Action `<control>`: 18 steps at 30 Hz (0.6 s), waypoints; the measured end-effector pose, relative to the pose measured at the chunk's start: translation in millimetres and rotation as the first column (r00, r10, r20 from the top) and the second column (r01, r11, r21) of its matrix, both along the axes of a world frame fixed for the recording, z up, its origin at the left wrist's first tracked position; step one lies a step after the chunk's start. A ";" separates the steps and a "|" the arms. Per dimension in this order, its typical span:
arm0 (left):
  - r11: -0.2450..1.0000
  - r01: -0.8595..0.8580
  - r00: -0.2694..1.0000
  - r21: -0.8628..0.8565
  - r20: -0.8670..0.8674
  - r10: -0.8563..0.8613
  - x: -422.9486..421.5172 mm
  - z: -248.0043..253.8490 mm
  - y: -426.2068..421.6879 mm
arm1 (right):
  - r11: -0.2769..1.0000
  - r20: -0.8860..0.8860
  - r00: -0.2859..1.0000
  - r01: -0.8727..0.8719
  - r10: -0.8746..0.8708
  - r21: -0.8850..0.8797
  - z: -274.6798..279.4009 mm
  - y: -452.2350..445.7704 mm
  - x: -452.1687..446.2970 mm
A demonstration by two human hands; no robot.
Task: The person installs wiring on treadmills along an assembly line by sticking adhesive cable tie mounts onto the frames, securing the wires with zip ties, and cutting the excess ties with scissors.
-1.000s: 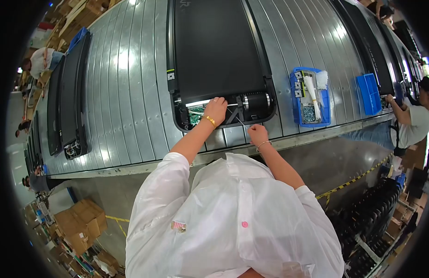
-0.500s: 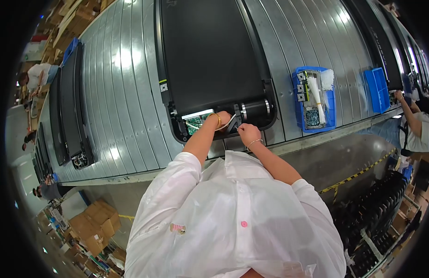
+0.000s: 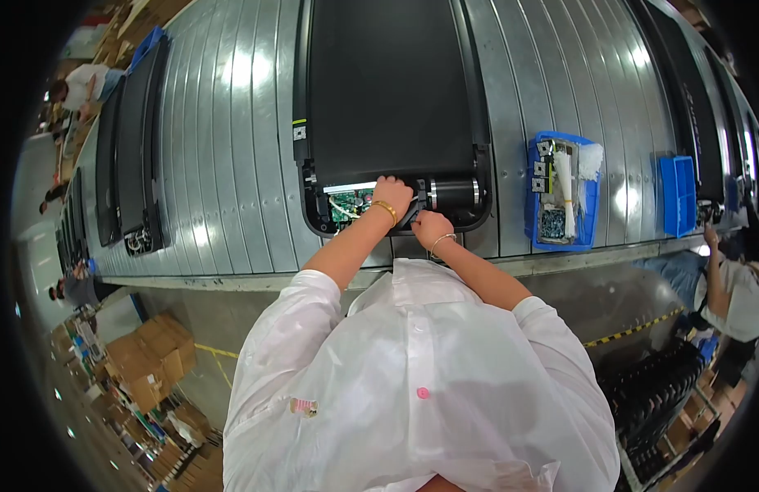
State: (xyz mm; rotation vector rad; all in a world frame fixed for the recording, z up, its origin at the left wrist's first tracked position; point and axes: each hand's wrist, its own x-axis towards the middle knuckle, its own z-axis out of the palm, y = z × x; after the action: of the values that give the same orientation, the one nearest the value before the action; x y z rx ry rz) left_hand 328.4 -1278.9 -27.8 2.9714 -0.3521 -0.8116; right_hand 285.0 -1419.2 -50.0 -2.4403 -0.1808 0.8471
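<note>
A black walking pad [image 3: 387, 90] lies in front of me with the compartment at its near end uncovered. Inside are a green circuit board [image 3: 341, 211] with white wires and, to the right, a black cylindrical motor [image 3: 453, 193] with silver bands. My left hand [image 3: 393, 195] reaches over the compartment between board and motor, fingers curled down; what they grip is hidden. Just below and right, my right hand [image 3: 431, 226] is closed at the near frame edge, beside a dark bracket [image 3: 421, 197]. Anything in its fingers is too small to make out.
A blue bin [image 3: 561, 238] with cable ties, labels and small parts stands to the right, and a blue divided tray [image 3: 679, 197] farther off. More walking pads [image 3: 137, 156] rest on the slatted metal line [image 3: 223, 164]. A co-worker [image 3: 728, 295] works at the far right.
My left hand has rotated and shifted slightly, with its back now upward over the compartment. The right hand has moved closer to it. My view has shifted a little.
</note>
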 end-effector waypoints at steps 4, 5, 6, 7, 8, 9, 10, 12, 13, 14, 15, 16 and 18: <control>0.984 0.175 0.879 -0.029 0.455 -0.143 -13.6 37.9 8.0 | 0.997 0.017 0.997 -0.073 0.072 0.007 -8.0 -3.8 1.5; 0.979 0.188 0.877 -0.080 0.462 -0.131 -17.4 43.8 7.9 | 0.996 0.026 0.996 -0.089 0.089 0.009 -8.6 -3.9 1.8; 0.970 0.207 0.874 -0.127 0.470 -0.125 -19.7 49.1 9.0 | 0.995 0.026 0.995 -0.093 0.092 0.022 -8.9 -3.2 2.5; 0.957 0.230 0.870 -0.174 0.478 -0.123 -20.9 53.0 10.5 | 0.995 0.035 0.995 -0.097 0.096 0.023 -9.1 -2.3 3.5; 0.958 0.234 0.870 -0.165 0.476 -0.130 -24.7 46.7 11.9 | 0.995 0.044 0.994 -0.100 0.099 0.023 -8.6 -1.9 3.9; 0.944 0.217 0.916 -0.250 0.387 -0.108 -32.5 28.9 13.3 | 0.995 0.051 0.994 -0.103 0.102 0.018 -8.0 -1.9 2.8; 0.923 0.190 0.952 -0.336 0.294 -0.090 -39.8 9.6 14.2 | 0.995 0.051 0.994 -0.100 0.098 0.020 -7.8 -2.3 1.4; 0.892 0.163 0.976 -0.421 0.201 -0.083 -42.2 0.6 11.8 | 0.983 0.091 0.987 -0.142 0.132 0.118 -8.7 -5.5 -1.5; 0.875 -0.011 0.996 -0.485 0.072 0.052 -41.9 -4.4 11.5 | 0.973 0.113 0.983 -0.163 0.145 0.162 -9.2 -7.8 -2.7; 0.831 -0.185 0.982 -0.524 -0.066 0.177 -39.8 -6.7 10.9 | 0.976 0.117 0.984 -0.155 0.138 0.156 -9.7 -11.5 -4.0; 0.767 -0.353 0.935 -0.536 -0.209 0.285 -38.2 -9.0 11.0 | 0.978 0.134 0.986 -0.124 0.102 0.169 -9.9 -16.0 -7.3; 0.769 -0.340 0.940 -0.541 -0.209 0.269 -37.4 -10.8 13.8 | 0.979 0.149 0.987 -0.091 0.064 0.182 -10.1 -19.9 -11.9; 0.514 -0.575 0.818 -0.637 -0.433 0.378 -37.5 -18.3 26.3 | 0.982 0.165 0.986 -0.038 0.007 0.187 -8.3 -21.8 -18.7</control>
State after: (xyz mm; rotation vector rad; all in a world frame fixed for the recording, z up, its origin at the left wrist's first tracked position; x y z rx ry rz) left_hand 291.0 -1252.6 -46.2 1.9802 0.1516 -0.7001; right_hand 266.3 -1441.0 -58.3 -2.3298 -0.3353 0.6085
